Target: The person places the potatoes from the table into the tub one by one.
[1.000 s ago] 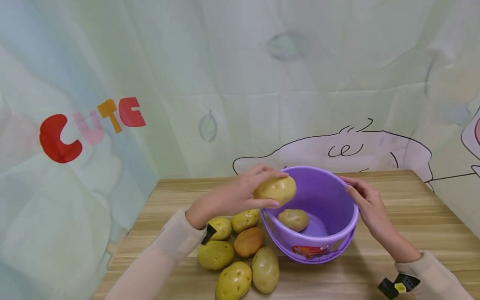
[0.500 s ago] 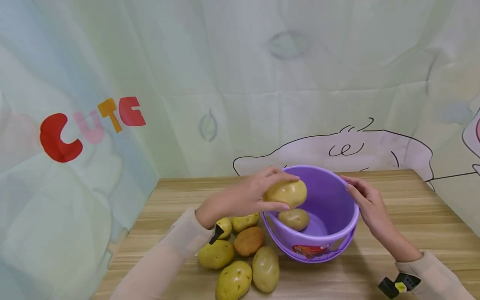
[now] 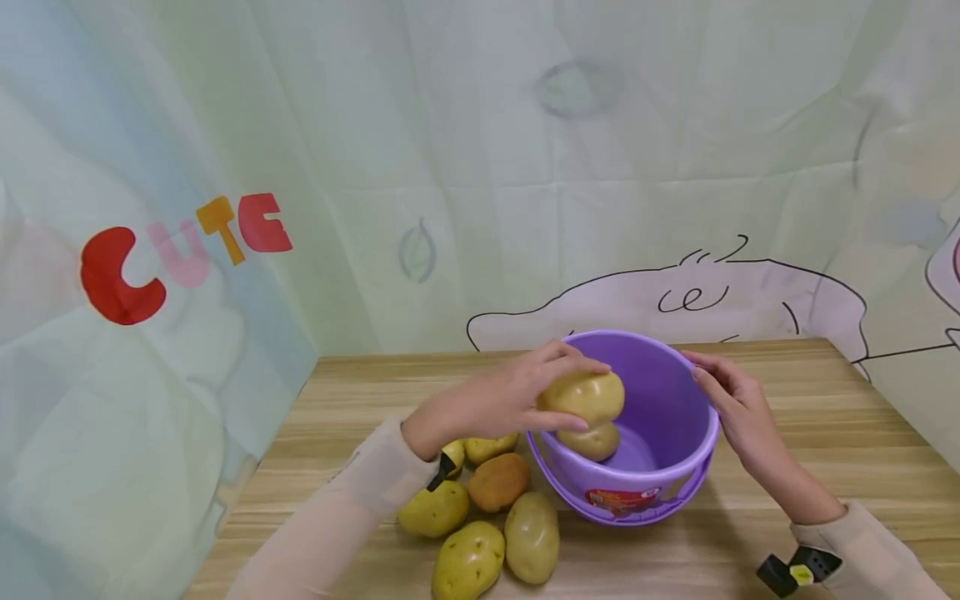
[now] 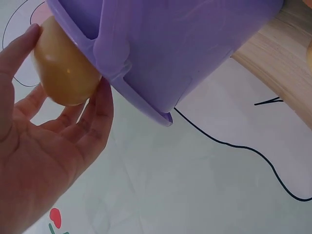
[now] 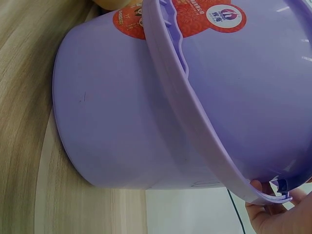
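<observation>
A potato (image 3: 588, 398) is at the left side of the mouth of a purple bucket (image 3: 667, 392), overlapping another potato inside (image 3: 596, 442) in the head view; whether the two touch is unclear. The left hand (image 3: 517, 392) has it clamped, thumb on the near side and fingers curled over the far side, so it sits out at the fingertips. The bucket's left rim passes just beside those fingers. The right hand (image 3: 738, 400) pinches the opposite rim between thumb and fingers. The bucket's handle (image 3: 678, 504) hangs down outside, below a red label (image 3: 622, 500). Left of the bucket, on the wooden table (image 3: 810, 433), lie a reddish-brown potato (image 3: 498, 482), a long pale potato (image 3: 532, 537) and four yellowish potatoes (image 3: 468, 562); the left sleeve (image 3: 360, 500) and its black strap (image 3: 442, 471) partly hide some. A printed curtain (image 3: 450, 167) hangs behind.
</observation>
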The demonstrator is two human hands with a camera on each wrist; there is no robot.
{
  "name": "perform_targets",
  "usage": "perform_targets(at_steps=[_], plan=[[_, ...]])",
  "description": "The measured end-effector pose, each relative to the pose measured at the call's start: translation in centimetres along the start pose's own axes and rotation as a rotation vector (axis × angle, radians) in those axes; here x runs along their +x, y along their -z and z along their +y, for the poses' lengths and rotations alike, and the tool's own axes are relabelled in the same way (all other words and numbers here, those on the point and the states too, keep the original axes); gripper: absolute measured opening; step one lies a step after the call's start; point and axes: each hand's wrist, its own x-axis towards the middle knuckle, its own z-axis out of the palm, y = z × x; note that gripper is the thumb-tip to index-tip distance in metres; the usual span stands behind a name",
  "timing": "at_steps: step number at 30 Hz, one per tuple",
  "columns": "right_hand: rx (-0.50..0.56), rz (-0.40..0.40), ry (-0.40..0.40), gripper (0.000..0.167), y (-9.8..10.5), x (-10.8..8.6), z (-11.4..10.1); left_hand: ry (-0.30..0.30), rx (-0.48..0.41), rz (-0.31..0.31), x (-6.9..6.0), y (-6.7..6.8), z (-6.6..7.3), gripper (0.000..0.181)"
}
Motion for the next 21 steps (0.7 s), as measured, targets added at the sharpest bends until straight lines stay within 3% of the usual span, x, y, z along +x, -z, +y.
perform_targets(at_steps=[21], plan=[[-0.019, 0.01, 0.002, 0.036, 0.09, -0.09, 0.06, -0.01, -0.058, -0.056, 0.66, -0.4, 0.34, 0.062]])
